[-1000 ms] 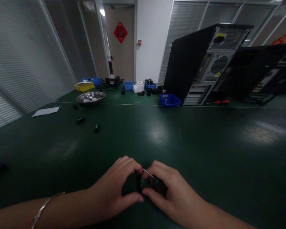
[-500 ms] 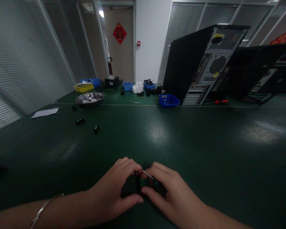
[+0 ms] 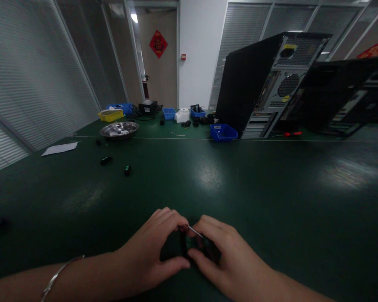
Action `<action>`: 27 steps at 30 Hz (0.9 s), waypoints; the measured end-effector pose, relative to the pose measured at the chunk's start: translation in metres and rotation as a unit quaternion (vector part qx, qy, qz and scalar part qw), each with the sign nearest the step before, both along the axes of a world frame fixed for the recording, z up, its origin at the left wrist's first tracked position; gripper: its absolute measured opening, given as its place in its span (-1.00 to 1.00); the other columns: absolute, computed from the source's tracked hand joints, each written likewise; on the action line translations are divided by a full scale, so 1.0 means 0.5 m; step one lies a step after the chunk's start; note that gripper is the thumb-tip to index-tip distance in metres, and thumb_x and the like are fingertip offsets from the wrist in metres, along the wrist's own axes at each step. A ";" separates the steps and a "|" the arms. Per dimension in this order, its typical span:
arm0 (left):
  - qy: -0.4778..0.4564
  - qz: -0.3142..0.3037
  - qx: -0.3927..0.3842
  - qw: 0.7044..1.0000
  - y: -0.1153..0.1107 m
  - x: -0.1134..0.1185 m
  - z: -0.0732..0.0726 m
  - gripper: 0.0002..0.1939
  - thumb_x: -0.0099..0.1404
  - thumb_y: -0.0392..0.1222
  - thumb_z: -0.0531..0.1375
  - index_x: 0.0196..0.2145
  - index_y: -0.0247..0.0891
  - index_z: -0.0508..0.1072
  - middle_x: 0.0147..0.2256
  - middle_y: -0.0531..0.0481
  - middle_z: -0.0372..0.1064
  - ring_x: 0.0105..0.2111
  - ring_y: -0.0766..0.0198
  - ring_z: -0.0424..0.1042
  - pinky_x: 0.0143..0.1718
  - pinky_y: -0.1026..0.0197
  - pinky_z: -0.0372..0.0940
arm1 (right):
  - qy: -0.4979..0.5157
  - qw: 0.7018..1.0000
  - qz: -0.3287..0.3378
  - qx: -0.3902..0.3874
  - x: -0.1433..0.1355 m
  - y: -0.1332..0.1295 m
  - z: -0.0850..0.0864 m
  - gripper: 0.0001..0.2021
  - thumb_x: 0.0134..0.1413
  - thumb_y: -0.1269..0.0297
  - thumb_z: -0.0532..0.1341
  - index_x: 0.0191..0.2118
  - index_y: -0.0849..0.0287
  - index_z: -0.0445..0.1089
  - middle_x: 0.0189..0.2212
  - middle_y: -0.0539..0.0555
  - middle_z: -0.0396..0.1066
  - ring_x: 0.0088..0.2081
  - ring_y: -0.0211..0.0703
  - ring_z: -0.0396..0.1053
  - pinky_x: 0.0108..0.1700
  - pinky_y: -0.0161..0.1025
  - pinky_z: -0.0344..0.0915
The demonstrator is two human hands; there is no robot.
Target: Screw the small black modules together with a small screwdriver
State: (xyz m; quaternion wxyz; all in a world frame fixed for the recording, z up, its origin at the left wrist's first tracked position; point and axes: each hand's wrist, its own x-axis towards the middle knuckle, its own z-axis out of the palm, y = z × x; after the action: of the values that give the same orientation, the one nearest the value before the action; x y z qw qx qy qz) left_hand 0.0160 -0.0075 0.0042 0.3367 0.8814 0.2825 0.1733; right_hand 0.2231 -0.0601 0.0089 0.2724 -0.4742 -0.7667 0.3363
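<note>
Low in the view, a small dark device with a green circuit board (image 3: 192,243) lies between my hands. My right hand (image 3: 228,249) is closed round it, thumb on the near side and fingers on the far side. A thin pale metal strip or rod (image 3: 195,231) crosses its far edge, by my right index finger. My left hand (image 3: 160,245) curves round the left side, its fingertips at the far left corner and its thumb below. Whether the left fingertips pinch the device or the strip is hard to tell in the dim light.
Two small black parts (image 3: 106,160) (image 3: 127,170) lie left of centre. Farther back are a metal bowl (image 3: 119,131), white paper (image 3: 59,148), a yellow bin (image 3: 111,115), a blue bin (image 3: 223,133), a white device (image 3: 182,115) and a black computer tower (image 3: 250,79).
Both hands stay almost where they were. The right thumb and the device have shifted very slightly.
</note>
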 end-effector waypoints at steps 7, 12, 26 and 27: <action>0.002 -0.004 -0.003 1.000 0.002 -0.001 0.004 -0.64 0.20 -0.29 0.34 -0.11 -0.15 0.31 -0.16 -0.03 0.37 -0.17 0.07 0.34 -0.11 0.01 0.23 | 0.007 1.000 0.008 -0.009 0.003 0.001 0.002 -0.83 0.06 0.53 0.25 -0.27 0.15 0.31 -0.35 -0.02 0.34 -0.36 -0.20 0.31 -0.34 -0.31 0.19; 0.006 -0.004 -0.005 1.000 0.001 -0.002 0.004 -0.63 0.18 -0.29 0.35 -0.11 -0.16 0.32 -0.16 -0.04 0.38 -0.16 0.05 0.35 -0.11 0.00 0.24 | 0.011 1.000 0.011 -0.010 0.003 0.001 0.000 -0.83 0.06 0.53 0.27 -0.28 0.16 0.32 -0.35 -0.02 0.35 -0.35 -0.20 0.32 -0.33 -0.31 0.20; 0.083 0.221 0.247 0.940 0.215 -0.152 0.062 -0.53 0.34 0.05 0.15 0.12 -0.20 0.27 0.01 -0.14 0.36 0.01 -0.06 0.34 0.06 -0.04 0.24 | 0.039 0.999 -0.023 -0.009 0.023 0.003 0.011 -0.81 0.26 0.38 0.18 -0.03 0.13 0.41 -0.22 0.08 0.46 -0.21 -0.11 0.45 -0.18 -0.23 0.38; 0.087 0.244 0.255 0.932 0.246 -0.179 0.069 -0.51 0.35 0.04 0.13 0.13 -0.25 0.25 0.03 -0.18 0.34 0.03 -0.09 0.31 0.09 -0.08 0.20 | 0.036 0.999 -0.022 -0.009 0.025 0.002 0.010 -0.79 0.27 0.37 0.17 -0.01 0.12 0.41 -0.19 0.08 0.46 -0.18 -0.10 0.45 -0.17 -0.23 0.39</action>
State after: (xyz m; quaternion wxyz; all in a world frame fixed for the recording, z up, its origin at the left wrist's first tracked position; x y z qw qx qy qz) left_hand -0.0738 0.1157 0.0388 0.0224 0.8531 0.4632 0.2390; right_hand 0.2356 -0.0591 0.0137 0.3031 -0.4809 -0.7426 0.3541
